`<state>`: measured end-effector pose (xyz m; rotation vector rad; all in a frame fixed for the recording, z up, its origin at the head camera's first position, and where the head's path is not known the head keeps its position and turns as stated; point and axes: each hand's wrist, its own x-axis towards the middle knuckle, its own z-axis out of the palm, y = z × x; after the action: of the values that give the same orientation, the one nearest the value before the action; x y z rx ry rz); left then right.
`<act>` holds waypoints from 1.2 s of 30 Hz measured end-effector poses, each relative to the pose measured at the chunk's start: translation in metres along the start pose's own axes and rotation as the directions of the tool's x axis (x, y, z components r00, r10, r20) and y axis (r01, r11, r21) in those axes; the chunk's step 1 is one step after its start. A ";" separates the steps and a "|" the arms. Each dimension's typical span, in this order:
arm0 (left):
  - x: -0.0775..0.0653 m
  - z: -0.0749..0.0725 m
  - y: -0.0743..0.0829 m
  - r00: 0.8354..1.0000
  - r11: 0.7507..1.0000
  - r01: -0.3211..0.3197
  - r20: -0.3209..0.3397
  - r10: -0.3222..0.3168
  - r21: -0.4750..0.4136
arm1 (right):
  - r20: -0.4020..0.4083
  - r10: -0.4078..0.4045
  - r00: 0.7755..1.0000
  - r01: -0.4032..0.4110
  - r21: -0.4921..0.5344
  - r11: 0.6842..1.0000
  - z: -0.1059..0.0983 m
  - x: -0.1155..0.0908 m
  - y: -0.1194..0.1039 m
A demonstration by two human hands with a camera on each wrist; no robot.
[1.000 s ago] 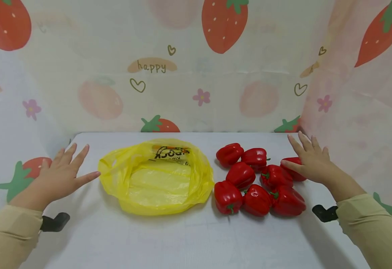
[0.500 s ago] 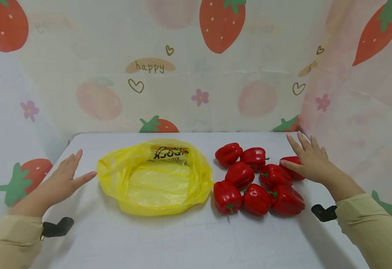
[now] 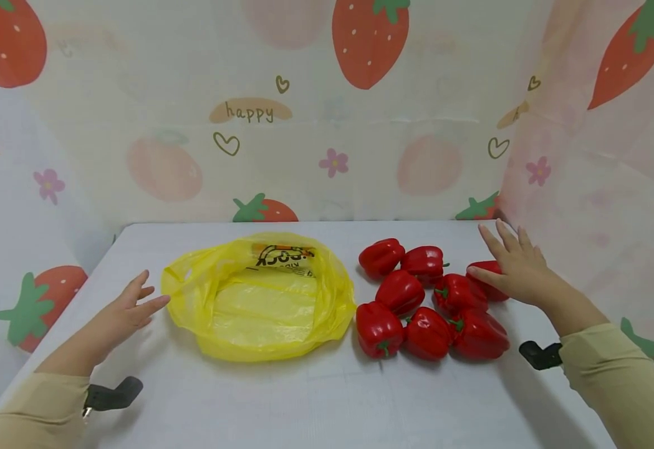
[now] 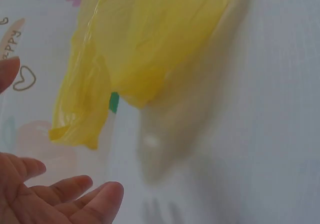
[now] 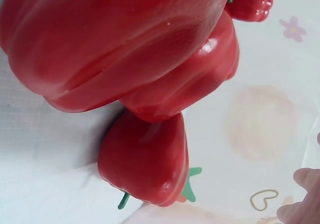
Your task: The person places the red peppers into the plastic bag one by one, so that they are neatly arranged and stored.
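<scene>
A yellow plastic bag (image 3: 265,305) lies on the table with its mouth spread wide and dark print on its far inner side. Just left of its rim hovers my left hand (image 3: 121,318), fingers loosely extended and holding nothing; the left wrist view shows them apart from the bag's handle (image 4: 80,119). To the bag's right, several red bell peppers (image 3: 399,292) with green stems sit in a cluster. Above the rightmost bell pepper (image 3: 486,280), partly covering it in the head view, my right hand (image 3: 520,268) is spread with straight fingers and grips nothing.
The white table (image 3: 304,405) ends at a back wall of strawberry-print cloth (image 3: 304,137). Similar cloth rises on the left and right sides. Each wrist carries a black camera mount (image 3: 115,394).
My left hand has turned and come lower and nearer to me, its fingers less spread. The right hand, the bag and the bell peppers stay as they were; the head view shifted slightly.
</scene>
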<state>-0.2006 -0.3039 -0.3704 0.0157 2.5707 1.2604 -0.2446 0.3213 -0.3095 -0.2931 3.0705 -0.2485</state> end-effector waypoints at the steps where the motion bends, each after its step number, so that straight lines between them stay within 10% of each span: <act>1: 0.000 0.002 0.000 1.000 0.999 0.003 0.007 -0.003 -0.038 | -0.001 -0.001 1.000 0.001 -0.003 1.000 0.000 0.000 0.000; 15: 0.006 0.017 -0.003 0.996 0.973 0.082 0.001 -0.084 -0.214 | -0.012 -0.004 1.000 0.004 -0.014 1.000 0.002 0.001 0.000; 36: 0.011 0.023 -0.005 0.974 0.972 0.160 -0.130 -0.183 -0.169 | -0.015 -0.018 1.000 0.018 -0.021 1.000 0.006 0.000 0.005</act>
<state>-0.2044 -0.2879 -0.3900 -0.3357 2.5163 1.4409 -0.2450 0.3249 -0.3166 -0.3217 3.0884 -0.2209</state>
